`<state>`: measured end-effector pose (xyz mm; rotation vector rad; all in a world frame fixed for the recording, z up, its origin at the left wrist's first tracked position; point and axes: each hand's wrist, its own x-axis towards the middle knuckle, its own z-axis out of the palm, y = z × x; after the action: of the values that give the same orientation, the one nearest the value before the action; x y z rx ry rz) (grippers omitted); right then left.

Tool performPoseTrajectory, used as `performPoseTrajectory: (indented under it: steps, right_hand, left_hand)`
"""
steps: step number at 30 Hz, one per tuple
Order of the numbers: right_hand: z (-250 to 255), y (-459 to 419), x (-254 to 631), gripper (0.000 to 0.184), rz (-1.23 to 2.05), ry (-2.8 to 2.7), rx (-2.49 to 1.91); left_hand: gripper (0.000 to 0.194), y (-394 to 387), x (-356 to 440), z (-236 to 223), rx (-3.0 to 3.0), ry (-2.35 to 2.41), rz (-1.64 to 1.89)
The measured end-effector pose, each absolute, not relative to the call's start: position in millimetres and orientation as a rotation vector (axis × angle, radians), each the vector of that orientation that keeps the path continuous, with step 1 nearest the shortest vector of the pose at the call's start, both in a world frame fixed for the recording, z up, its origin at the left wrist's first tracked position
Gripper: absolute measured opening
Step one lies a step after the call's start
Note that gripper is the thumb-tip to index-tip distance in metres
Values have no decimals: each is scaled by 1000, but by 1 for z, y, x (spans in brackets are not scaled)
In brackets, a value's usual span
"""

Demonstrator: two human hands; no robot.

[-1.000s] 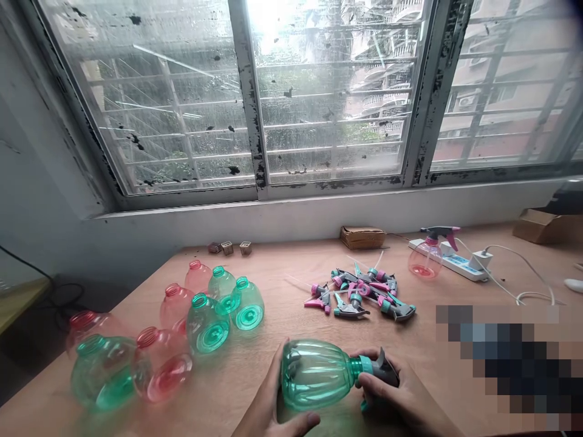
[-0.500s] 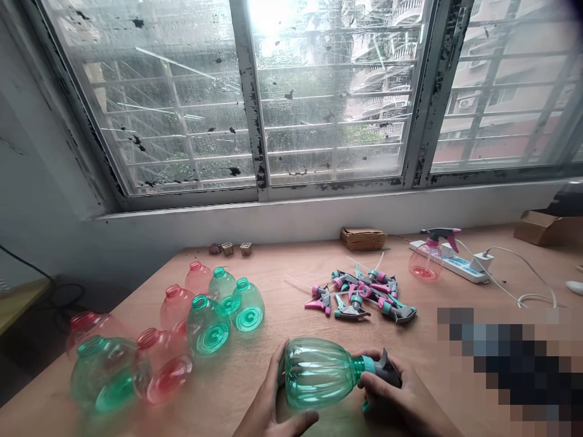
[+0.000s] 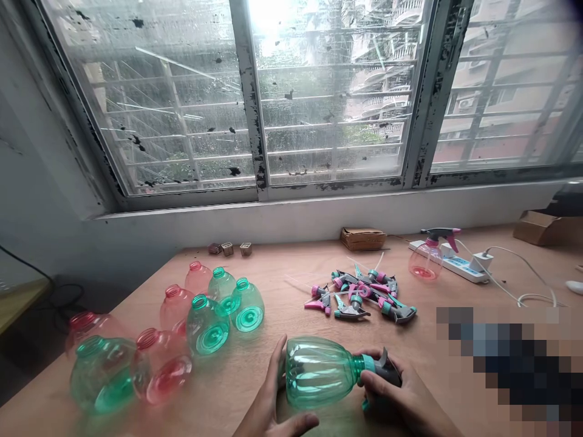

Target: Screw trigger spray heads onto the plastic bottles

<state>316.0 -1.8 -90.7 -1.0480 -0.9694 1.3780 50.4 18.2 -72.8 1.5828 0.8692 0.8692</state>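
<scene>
A green clear plastic spray bottle [image 3: 319,373] lies sideways in front of me, its base to the left. Its teal collar and dark grey trigger spray head [image 3: 387,368] sit at the neck on the right. My right hand [image 3: 396,385] is closed round the spray head, thumb in front near the collar. My left hand [image 3: 280,394] is at the base, fingers stretched up along its edge and thumb spread below the bottle, apart from it. Some left fingers are hidden behind the bottle. Beyond it lies a pile of loose spray heads [image 3: 364,291] in pink, teal and grey.
Several green bottles [image 3: 209,328] and red bottles [image 3: 161,370] without heads stand on the left. A red spray bottle [image 3: 426,261] with a head stands by a white power strip [image 3: 464,267] and cables. A cardboard box [image 3: 363,238] sits near the wall.
</scene>
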Motion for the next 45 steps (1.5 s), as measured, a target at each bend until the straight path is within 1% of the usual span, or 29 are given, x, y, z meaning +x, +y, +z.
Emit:
performPoseTrajectory:
  steps: [3,9,11,14,15,20,25,30,34,36,40,45]
  right_hand:
    - [-91,-2,316,49,1386,-959,-1040]
    - [-91,-2,316,49,1395,-925,-1034]
    - [-91,-3,316,50,1392,-933,-1036]
    - [-91,-3,316,50,1388,-955,-1038]
    - [-91,-3,316,49,1388,-964,-1038]
    - [-91,-2,316,44,1380,-983,-1012]
    - [-92,-1,316,47,1376,-994,-997]
    - [-93,-1,316,47,1372,-1014,-1011]
    - [-94,-1,317,49,1386,-1009,-1029]
    - [-94,0,317,49,1377,-1016,-1033]
    - [-95,1,317,47,1366,-1016,-1029]
    - [-96,0,317,48,1371,-1032,-1042]
  left_hand:
    - [103,20,49,-75,1536,862,859]
    - [98,20,50,-71,1570,855,865]
    - [103,19,50,-71,1582,852,860]
    - [115,18,49,-72,1581,884,865]
    - [116,18,48,-72,1565,898,854]
    - [103,18,48,-72,1485,899,826]
    - [107,21,48,-75,1513,858,836]
    - [118,20,47,-79,1586,844,856]
    - [106,22,48,-80,1550,821,838]
    - [104,22,48,-79,1517,833,831]
    - [108,21,49,-78,1496,832,846]
    - [112,20,47,-78,1609,858,846]
